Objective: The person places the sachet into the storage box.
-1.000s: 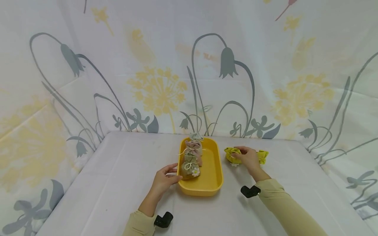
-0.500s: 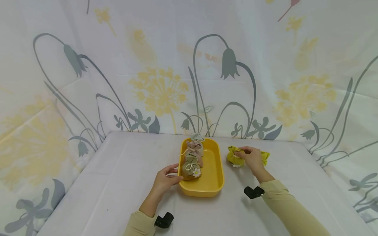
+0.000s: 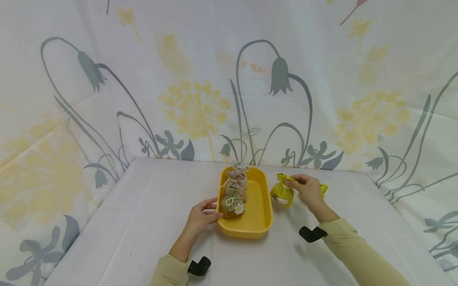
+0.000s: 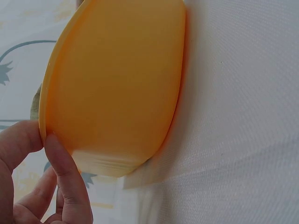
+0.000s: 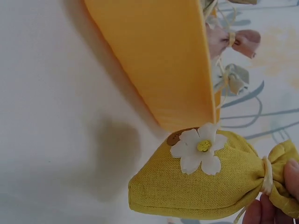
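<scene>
Hands by a yellow tray (image 3: 262,206) on a white table (image 3: 143,222).

The right hand (image 3: 309,190) pinches the tied top of a yellow-green cloth bag (image 3: 282,191) with its fingertips (image 5: 292,175) and holds it up just off the table, right beside the tray's right wall. A small white flower (image 5: 200,149) is stuck on the bag's side. Another yellow-green bag (image 3: 323,190) lies behind that hand, mostly hidden. The left hand (image 3: 200,217) grips the tray's near left rim, thumb (image 4: 70,179) on the edge. Inside the tray, along its left side, three little bags stand in a row: an olive bag (image 3: 231,204) with a white flower nearest, a pink bag (image 3: 234,180) behind it, and a grey bag (image 3: 239,165) at the far end. Both sleeves are pale yellow. Flowered curtains (image 3: 200,107) hang around the table.
</scene>
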Demonstrator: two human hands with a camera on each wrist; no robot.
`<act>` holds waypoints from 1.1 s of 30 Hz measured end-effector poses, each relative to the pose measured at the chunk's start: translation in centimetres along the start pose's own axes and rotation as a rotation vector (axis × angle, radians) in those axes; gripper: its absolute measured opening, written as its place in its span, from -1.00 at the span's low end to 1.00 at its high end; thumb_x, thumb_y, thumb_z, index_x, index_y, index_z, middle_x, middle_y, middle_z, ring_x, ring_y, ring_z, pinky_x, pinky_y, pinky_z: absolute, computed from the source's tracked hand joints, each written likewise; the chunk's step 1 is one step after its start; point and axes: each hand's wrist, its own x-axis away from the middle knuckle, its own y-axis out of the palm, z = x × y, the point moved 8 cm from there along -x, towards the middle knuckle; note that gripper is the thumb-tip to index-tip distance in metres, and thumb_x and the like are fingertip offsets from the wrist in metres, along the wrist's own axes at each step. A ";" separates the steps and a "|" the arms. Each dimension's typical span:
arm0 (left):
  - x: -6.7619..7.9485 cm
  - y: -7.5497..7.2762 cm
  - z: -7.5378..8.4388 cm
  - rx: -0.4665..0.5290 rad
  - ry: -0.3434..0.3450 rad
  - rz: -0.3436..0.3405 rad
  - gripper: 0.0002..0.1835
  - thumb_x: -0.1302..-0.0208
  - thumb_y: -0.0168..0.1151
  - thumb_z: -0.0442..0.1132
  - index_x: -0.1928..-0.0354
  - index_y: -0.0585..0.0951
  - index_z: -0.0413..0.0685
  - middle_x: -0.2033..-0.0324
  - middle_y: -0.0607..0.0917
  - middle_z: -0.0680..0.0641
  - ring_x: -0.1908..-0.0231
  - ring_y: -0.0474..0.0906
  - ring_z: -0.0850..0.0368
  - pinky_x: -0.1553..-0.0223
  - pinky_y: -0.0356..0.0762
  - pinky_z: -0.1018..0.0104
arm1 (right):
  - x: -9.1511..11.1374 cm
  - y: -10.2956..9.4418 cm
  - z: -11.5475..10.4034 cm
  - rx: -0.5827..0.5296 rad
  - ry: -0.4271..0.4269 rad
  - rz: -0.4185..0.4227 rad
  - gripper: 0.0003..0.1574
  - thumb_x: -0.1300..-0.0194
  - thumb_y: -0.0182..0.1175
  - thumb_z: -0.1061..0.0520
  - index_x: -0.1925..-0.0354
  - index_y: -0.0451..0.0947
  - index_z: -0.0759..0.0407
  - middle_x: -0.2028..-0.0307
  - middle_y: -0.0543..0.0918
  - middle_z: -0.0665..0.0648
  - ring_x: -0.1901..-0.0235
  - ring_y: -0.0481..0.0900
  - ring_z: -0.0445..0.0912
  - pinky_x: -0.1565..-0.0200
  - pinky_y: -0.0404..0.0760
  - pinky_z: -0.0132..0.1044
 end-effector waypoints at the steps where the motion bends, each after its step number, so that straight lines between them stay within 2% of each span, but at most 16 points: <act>1: 0.0 0.0 0.0 0.001 0.000 -0.001 -0.39 -0.04 0.39 -0.31 -0.19 0.46 -0.19 0.11 0.52 -0.16 0.25 0.55 0.11 0.24 0.61 0.27 | 0.0 -0.1 -0.3 0.001 -0.010 0.001 -0.53 -0.16 0.32 0.06 0.09 0.58 0.39 0.24 0.67 0.15 0.28 0.49 -0.25 0.25 0.48 -0.50; 6: 0.0 0.1 0.0 0.004 -0.003 -0.006 -0.39 -0.04 0.39 -0.32 -0.19 0.45 -0.20 0.11 0.52 -0.16 0.25 0.55 0.11 0.24 0.61 0.27 | -0.1 -0.6 -1.8 0.044 -0.048 -0.005 -0.54 -0.17 0.30 0.04 0.08 0.59 0.36 0.20 0.66 0.18 0.30 0.49 -0.28 0.27 0.48 -0.54; 11: 0.0 0.1 0.0 0.003 0.002 0.000 -0.39 -0.04 0.39 -0.32 -0.19 0.46 -0.20 0.12 0.51 -0.16 0.26 0.55 0.11 0.24 0.62 0.27 | -0.5 -0.7 -3.2 0.073 -0.096 -0.021 -0.54 -0.18 0.29 0.01 0.08 0.60 0.33 0.19 0.65 0.21 0.27 0.50 -0.20 0.25 0.49 -0.50; 16: -0.1 0.1 0.0 0.007 0.005 0.001 -0.40 -0.05 0.38 -0.33 -0.19 0.46 -0.20 0.12 0.51 -0.16 0.26 0.55 0.11 0.24 0.62 0.27 | -1.0 -0.7 -3.9 0.075 -0.082 -0.034 -0.54 -0.20 0.27 -0.02 0.06 0.59 0.29 0.18 0.64 0.18 0.23 0.50 -0.11 0.18 0.51 -0.36; 20: -0.1 0.0 0.0 0.005 0.004 0.006 -0.40 -0.05 0.38 -0.33 -0.19 0.46 -0.20 0.13 0.51 -0.16 0.26 0.55 0.10 0.24 0.62 0.27 | -1.2 -0.5 -4.4 0.080 -0.076 -0.044 -0.53 -0.19 0.28 -0.03 0.06 0.58 0.28 0.17 0.63 0.18 0.22 0.48 -0.08 0.17 0.51 -0.35; 23: -0.1 0.0 0.0 0.004 0.003 0.009 -0.41 -0.05 0.38 -0.33 -0.18 0.47 -0.19 0.13 0.52 -0.15 0.26 0.55 0.10 0.24 0.61 0.27 | -1.3 -0.3 -4.8 0.066 -0.063 -0.055 -0.51 -0.18 0.29 -0.04 0.05 0.58 0.29 0.17 0.63 0.16 0.22 0.47 -0.09 0.16 0.50 -0.35; 28: -0.1 0.0 0.0 0.006 0.005 0.007 -0.41 -0.05 0.38 -0.34 -0.18 0.47 -0.19 0.13 0.52 -0.15 0.27 0.55 0.10 0.24 0.62 0.27 | -1.4 0.3 -5.6 0.022 -0.069 -0.074 -0.51 -0.17 0.29 -0.01 0.05 0.58 0.31 0.18 0.62 0.16 0.21 0.46 -0.10 0.08 0.50 -0.24; 33: -0.2 0.0 -0.1 0.004 0.010 0.006 -0.41 -0.05 0.38 -0.34 -0.18 0.47 -0.20 0.13 0.51 -0.15 0.27 0.55 0.10 0.24 0.62 0.27 | -1.7 1.4 -6.3 -0.027 -0.094 -0.115 -0.58 -0.20 0.28 0.07 0.07 0.58 0.34 0.20 0.61 0.17 0.23 0.49 -0.10 0.07 0.52 -0.28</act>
